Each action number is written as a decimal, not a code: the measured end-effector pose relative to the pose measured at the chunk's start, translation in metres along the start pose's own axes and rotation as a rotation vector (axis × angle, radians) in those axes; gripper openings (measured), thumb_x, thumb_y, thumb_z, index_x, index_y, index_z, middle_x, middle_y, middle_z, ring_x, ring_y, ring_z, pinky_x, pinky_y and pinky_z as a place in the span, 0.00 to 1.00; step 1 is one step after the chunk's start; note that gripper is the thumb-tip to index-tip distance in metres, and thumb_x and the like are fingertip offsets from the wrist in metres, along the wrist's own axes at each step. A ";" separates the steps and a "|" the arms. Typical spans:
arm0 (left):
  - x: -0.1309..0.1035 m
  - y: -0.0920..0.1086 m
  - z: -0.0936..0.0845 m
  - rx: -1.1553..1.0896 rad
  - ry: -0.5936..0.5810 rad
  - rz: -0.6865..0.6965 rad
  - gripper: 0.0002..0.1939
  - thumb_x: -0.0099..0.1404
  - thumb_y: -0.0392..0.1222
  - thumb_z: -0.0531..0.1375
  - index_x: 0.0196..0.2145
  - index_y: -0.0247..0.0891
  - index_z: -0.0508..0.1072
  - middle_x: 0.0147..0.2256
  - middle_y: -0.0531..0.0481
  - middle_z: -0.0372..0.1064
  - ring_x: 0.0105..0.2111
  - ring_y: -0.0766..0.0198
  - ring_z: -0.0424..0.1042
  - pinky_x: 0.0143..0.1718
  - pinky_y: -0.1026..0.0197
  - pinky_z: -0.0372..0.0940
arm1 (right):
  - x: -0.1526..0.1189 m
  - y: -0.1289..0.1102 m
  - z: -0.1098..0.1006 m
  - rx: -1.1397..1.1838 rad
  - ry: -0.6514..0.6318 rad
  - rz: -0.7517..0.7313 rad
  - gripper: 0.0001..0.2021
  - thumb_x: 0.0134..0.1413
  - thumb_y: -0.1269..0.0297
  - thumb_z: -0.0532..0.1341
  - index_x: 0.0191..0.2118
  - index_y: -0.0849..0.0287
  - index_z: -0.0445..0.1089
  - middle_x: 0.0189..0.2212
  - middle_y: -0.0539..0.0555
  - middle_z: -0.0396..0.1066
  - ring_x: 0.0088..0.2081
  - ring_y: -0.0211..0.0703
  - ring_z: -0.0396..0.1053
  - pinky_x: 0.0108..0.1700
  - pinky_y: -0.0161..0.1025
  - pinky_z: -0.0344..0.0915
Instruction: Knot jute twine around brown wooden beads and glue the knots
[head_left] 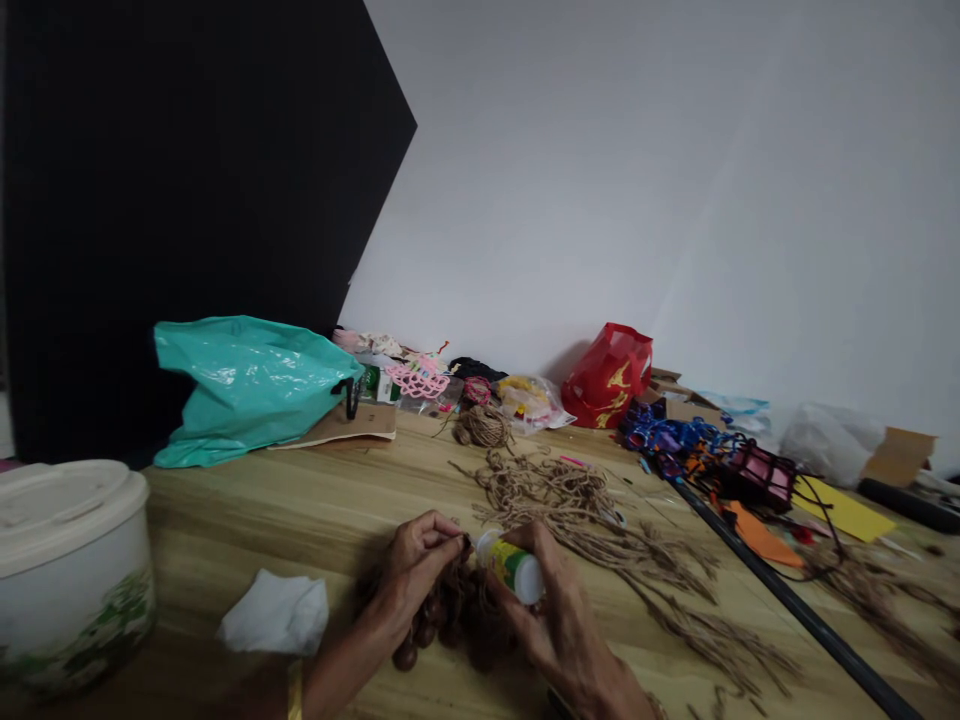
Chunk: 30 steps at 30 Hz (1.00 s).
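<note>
My right hand [551, 610] is wrapped round a small yellow-and-green bottle [510, 562] with white ends, tilted on its side. My left hand [416, 570] pinches a small dark bit of a brown cord piece [454, 580] between thumb and fingertips, close to the bottle's far end. Below the hands, several round brown balls [426, 630] cluster by the cord, partly hidden by the fingers and in shadow. Loose brown cords [555, 490] spread over the table [360, 500] beyond my right hand.
A lidded white tub [75, 580] and a crumpled white tissue [276, 612] are at left. Behind lie a turquoise bag [247, 385], a cord bundle [481, 427] and a red bag [611, 380]. A dark pole [780, 590] crosses the right side, beside blue cords [667, 435].
</note>
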<state>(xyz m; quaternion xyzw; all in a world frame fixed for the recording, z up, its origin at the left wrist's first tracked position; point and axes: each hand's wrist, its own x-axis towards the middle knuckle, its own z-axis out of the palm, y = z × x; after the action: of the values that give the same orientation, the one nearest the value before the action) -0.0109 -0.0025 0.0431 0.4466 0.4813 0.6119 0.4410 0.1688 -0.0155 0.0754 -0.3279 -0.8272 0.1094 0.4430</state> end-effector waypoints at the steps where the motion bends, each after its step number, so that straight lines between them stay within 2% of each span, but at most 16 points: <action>1: 0.001 0.000 0.000 -0.002 -0.004 0.005 0.09 0.47 0.45 0.65 0.25 0.38 0.72 0.22 0.52 0.72 0.23 0.63 0.70 0.23 0.65 0.62 | -0.001 0.000 0.000 0.007 -0.013 0.002 0.08 0.56 0.68 0.59 0.41 0.57 0.62 0.31 0.52 0.70 0.29 0.41 0.69 0.30 0.33 0.65; 14: 0.001 0.003 0.000 -0.065 0.006 -0.049 0.10 0.48 0.45 0.66 0.24 0.39 0.71 0.23 0.53 0.73 0.24 0.62 0.72 0.24 0.65 0.64 | -0.002 -0.003 0.001 0.029 -0.046 0.030 0.06 0.56 0.68 0.59 0.39 0.57 0.61 0.30 0.51 0.68 0.29 0.40 0.66 0.31 0.32 0.63; 20: 0.000 0.007 0.000 -0.214 0.000 -0.108 0.11 0.48 0.46 0.67 0.26 0.39 0.71 0.29 0.49 0.78 0.29 0.59 0.76 0.27 0.64 0.66 | 0.000 -0.004 0.000 0.072 -0.008 0.056 0.06 0.57 0.65 0.60 0.37 0.57 0.61 0.29 0.50 0.67 0.28 0.40 0.65 0.29 0.32 0.63; 26: -0.002 0.012 0.002 -0.184 0.024 -0.112 0.12 0.45 0.47 0.68 0.24 0.39 0.71 0.24 0.52 0.76 0.24 0.61 0.74 0.25 0.65 0.65 | 0.001 -0.003 0.001 0.070 0.035 0.004 0.07 0.57 0.66 0.60 0.40 0.56 0.62 0.32 0.52 0.68 0.31 0.41 0.67 0.33 0.33 0.65; 30: -0.001 0.010 0.002 -0.177 0.014 -0.090 0.14 0.43 0.47 0.69 0.23 0.39 0.71 0.24 0.52 0.76 0.25 0.61 0.74 0.26 0.64 0.66 | -0.002 0.001 0.006 0.064 -0.015 0.008 0.07 0.57 0.67 0.60 0.41 0.57 0.61 0.32 0.52 0.69 0.31 0.40 0.67 0.33 0.33 0.64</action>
<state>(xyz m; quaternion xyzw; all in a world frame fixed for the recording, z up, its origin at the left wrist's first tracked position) -0.0101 -0.0045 0.0528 0.3793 0.4480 0.6347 0.5025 0.1654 -0.0150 0.0703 -0.3162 -0.8252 0.1400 0.4466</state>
